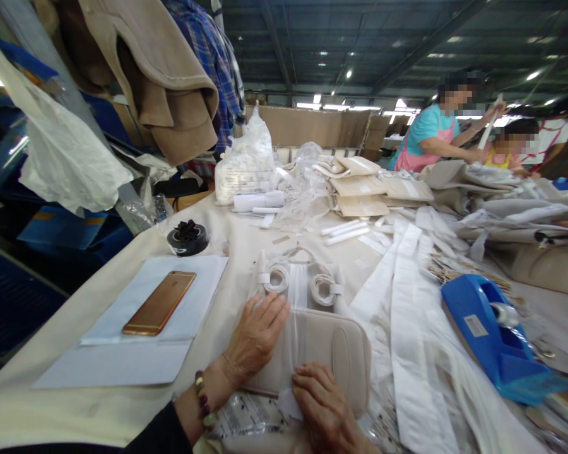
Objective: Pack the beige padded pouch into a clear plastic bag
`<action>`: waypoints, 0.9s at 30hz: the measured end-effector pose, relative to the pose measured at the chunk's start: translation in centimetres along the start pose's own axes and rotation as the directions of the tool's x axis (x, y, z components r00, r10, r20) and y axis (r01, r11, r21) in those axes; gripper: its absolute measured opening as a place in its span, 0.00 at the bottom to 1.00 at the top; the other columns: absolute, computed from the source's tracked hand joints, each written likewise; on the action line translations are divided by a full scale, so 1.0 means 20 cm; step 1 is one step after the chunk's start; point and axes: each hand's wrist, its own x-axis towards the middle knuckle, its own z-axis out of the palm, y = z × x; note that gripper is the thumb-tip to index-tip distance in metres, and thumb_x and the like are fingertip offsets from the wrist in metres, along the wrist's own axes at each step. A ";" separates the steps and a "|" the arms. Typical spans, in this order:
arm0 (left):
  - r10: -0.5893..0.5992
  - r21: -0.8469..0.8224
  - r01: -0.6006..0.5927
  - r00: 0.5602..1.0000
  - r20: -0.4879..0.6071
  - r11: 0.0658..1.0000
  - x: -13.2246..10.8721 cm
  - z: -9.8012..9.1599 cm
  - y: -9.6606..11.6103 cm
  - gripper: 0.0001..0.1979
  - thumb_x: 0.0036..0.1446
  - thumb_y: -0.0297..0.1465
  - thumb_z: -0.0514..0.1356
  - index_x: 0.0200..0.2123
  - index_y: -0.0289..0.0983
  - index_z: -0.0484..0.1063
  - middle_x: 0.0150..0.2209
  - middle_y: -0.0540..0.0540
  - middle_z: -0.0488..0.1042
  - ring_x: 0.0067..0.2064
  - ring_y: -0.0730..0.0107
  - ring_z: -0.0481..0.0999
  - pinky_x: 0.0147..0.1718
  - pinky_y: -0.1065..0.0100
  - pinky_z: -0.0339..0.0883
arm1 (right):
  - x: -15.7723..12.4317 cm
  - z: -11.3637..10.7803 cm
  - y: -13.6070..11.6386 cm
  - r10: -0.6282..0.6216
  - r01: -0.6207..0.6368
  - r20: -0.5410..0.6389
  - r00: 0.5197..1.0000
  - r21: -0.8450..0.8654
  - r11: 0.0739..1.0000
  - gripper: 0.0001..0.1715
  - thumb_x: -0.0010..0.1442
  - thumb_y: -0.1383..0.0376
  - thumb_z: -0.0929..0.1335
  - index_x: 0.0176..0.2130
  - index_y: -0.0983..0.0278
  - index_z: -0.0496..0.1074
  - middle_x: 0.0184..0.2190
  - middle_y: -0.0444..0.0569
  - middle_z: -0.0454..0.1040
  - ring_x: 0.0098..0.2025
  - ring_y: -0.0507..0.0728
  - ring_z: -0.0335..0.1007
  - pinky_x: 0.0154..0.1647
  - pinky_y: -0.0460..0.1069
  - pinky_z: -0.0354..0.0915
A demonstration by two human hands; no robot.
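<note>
A pale beige bag [345, 353] lies flat in front of me, its rounded flap edge facing right. Two coiled cords or straps [278, 277] rest at its far end, each bound with a small white band. A whitish, see-through strip [292, 334] runs lengthwise over the bag's middle. My left hand [260, 331] lies flat on the bag's left part, fingers stretched forward. Nearer to me, my right hand [322, 403] has bent fingers closed at the strip's near end; its thumb is hidden. Printed clear plastic [250, 413] shows under the bag's near edge.
At left, a gold phone [159, 302] lies on white sheets [118, 366], with a black tape roll [187, 238] beyond. To the right are long white strips [409, 340] and a blue tape dispenser [490, 334]. Folded beige pieces [360, 186] stack behind. Co-workers [428, 129] stand far right.
</note>
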 end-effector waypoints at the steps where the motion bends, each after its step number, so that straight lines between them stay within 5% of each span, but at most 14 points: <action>1: 0.075 -0.079 -0.072 0.996 0.038 0.994 0.01 0.00 0.01 0.18 0.63 0.22 0.45 0.53 0.33 0.66 0.51 0.41 0.72 0.56 0.60 0.66 0.54 0.57 0.56 | 0.00 0.00 -0.01 0.011 -0.011 -0.001 1.000 -0.002 1.000 0.16 0.62 0.75 0.55 0.38 0.69 0.70 0.34 0.54 0.76 0.42 0.56 0.71 0.47 0.53 0.68; 4: 0.149 -0.237 -0.108 0.976 0.161 0.965 0.03 0.01 0.04 0.14 0.62 0.28 0.53 0.50 0.34 0.67 0.50 0.41 0.72 0.54 0.61 0.67 0.53 0.60 0.61 | 0.02 -0.03 -0.03 0.040 -0.040 -0.004 0.999 -0.012 0.999 0.17 0.62 0.76 0.55 0.39 0.68 0.70 0.35 0.54 0.76 0.43 0.56 0.71 0.47 0.53 0.69; 9: 0.130 -0.274 -0.054 0.955 0.267 0.960 0.03 0.02 0.04 0.19 0.58 0.32 0.61 0.52 0.32 0.66 0.53 0.38 0.70 0.57 0.59 0.66 0.55 0.59 0.60 | -0.03 -0.15 -0.10 0.020 -0.005 0.126 0.992 -0.120 0.993 0.19 0.64 0.73 0.55 0.45 0.69 0.71 0.42 0.53 0.77 0.48 0.56 0.71 0.52 0.52 0.67; 12: 0.141 -0.274 -0.059 0.946 0.291 0.960 0.02 0.02 0.04 0.22 0.56 0.33 0.63 0.52 0.31 0.65 0.54 0.37 0.70 0.58 0.57 0.65 0.57 0.58 0.59 | -0.17 -0.18 -0.17 -0.066 0.076 0.051 0.997 -0.240 0.968 0.16 0.65 0.70 0.59 0.45 0.66 0.73 0.40 0.48 0.79 0.45 0.54 0.73 0.56 0.49 0.63; 17: 0.135 -0.283 -0.044 0.941 0.311 0.958 0.01 0.02 0.03 0.24 0.54 0.35 0.64 0.53 0.31 0.66 0.54 0.37 0.70 0.58 0.56 0.65 0.57 0.58 0.58 | -0.35 -0.13 -0.24 -0.041 0.016 -0.055 0.998 -0.396 0.918 0.16 0.67 0.65 0.60 0.45 0.59 0.75 0.35 0.44 0.80 0.38 0.52 0.75 0.53 0.49 0.66; 27: 0.142 -0.304 -0.023 0.916 0.376 0.953 0.03 -0.02 0.03 0.31 0.50 0.39 0.67 0.54 0.31 0.65 0.56 0.35 0.67 0.60 0.55 0.63 0.59 0.57 0.56 | -0.05 -0.03 -0.34 -0.120 0.101 -0.067 0.991 -0.237 0.966 0.20 0.65 0.73 0.59 0.28 0.64 0.74 0.21 0.43 0.75 0.25 0.49 0.70 0.28 0.44 0.66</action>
